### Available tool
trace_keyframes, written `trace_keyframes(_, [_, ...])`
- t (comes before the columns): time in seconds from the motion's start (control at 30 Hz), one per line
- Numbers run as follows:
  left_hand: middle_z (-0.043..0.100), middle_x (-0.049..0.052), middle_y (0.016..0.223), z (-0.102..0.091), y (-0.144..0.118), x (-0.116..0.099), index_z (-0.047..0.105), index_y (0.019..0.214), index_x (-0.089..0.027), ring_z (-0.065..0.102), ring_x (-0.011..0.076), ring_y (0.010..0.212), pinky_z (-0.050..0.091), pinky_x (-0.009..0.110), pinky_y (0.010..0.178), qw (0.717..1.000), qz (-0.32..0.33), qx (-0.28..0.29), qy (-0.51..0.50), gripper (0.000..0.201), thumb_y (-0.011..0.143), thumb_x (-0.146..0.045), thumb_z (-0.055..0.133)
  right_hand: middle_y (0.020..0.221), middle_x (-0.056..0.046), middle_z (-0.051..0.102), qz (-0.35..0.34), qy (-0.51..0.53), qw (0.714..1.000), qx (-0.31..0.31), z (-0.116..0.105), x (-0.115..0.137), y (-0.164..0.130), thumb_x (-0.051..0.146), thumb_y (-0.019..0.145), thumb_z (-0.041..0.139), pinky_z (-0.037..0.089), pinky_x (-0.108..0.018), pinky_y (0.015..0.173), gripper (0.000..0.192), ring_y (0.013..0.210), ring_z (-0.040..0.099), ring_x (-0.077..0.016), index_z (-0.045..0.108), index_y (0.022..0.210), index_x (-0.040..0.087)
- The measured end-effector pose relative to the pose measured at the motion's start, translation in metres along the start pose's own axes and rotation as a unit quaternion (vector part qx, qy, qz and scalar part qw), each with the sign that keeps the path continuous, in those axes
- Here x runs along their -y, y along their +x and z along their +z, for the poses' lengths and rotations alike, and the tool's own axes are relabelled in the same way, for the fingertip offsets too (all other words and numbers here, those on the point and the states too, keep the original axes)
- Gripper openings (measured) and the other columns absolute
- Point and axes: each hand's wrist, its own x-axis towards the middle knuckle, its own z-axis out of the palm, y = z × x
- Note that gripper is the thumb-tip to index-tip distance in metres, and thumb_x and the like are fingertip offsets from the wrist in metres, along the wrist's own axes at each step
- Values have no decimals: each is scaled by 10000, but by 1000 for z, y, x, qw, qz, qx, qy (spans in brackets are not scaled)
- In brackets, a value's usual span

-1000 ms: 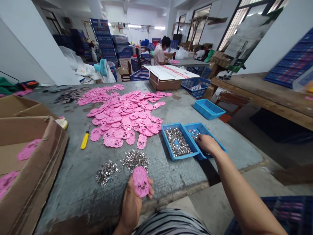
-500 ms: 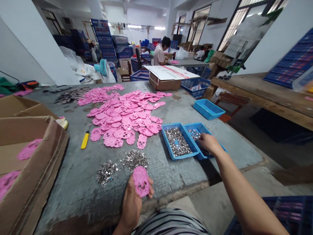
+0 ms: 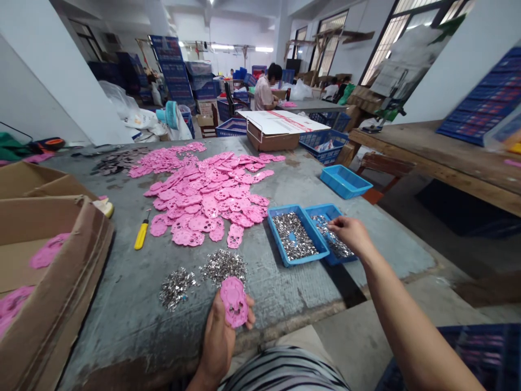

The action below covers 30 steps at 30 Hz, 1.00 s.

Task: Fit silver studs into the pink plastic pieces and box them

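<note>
My left hand (image 3: 220, 331) holds a pink plastic piece (image 3: 234, 302) by its edges, near the front edge of the table. Over the right-hand blue tray (image 3: 353, 259), my right hand (image 3: 349, 233) has thumb and fingertips pinched together; whatever is between them is too small to name. Small silvery metal parts (image 3: 340, 248) lie in that tray. Beside it a second blue tray (image 3: 270, 224) is full of similar parts. Two heaps of small metal pieces, a nearer one (image 3: 177, 288) and another (image 3: 223, 266), lie just beyond my left hand.
A large pile of pink pieces (image 3: 207, 198) covers the table's middle. A yellow-handled screwdriver (image 3: 141, 234) lies to its left, beside a cardboard box (image 3: 85, 255). Further right stands another blue tray (image 3: 345, 182). A person (image 3: 266, 92) sits at a table behind.
My right hand has lifted slightly out of the right-hand tray, its fingertips now visible and pinched. The left hand keeps the pink piece in nearly the same place.
</note>
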Motion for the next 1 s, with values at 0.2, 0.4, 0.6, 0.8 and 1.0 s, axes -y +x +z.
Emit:
trace_keyframes(0.2, [670,30,731,19,5,0,551,883,-166,585,131,518,462,242,456,994,10,-59,93,437,628,-434,783,614,16,583,-163,328,906,214,37,51,-58,406,660,683,394,-229,574,255,581,497,-105,592,641,168])
trace_keyframes(0.4, [629,-24,546,25,12,6,509,928,-172,574,137,425,439,215,389,989,14,-97,112,506,539,-333,789,695,1,651,-292,186,883,317,75,89,-109,179,750,663,367,-198,600,70,637,530,-96,639,691,151])
trace_keyframes(0.6, [623,-31,524,21,9,2,491,870,-180,580,145,413,444,221,381,989,-3,-78,129,502,525,-317,828,809,-31,707,-402,-3,846,349,62,99,-109,192,797,655,319,-215,596,50,715,577,-126,693,811,163])
trace_keyframes(0.8, [607,-32,497,25,3,0,502,908,-171,560,141,390,425,216,367,992,-39,-34,118,492,559,-326,811,832,-40,711,-461,-88,800,373,46,107,-106,219,829,625,288,-241,573,103,695,563,-132,711,867,176])
trace_keyframes(1.0, [610,-30,574,32,-3,-16,509,896,-162,537,119,401,409,214,357,990,-104,-3,93,570,487,-361,852,796,-31,697,-477,-58,780,401,48,107,-104,199,820,649,309,-221,577,99,653,534,-108,718,885,172])
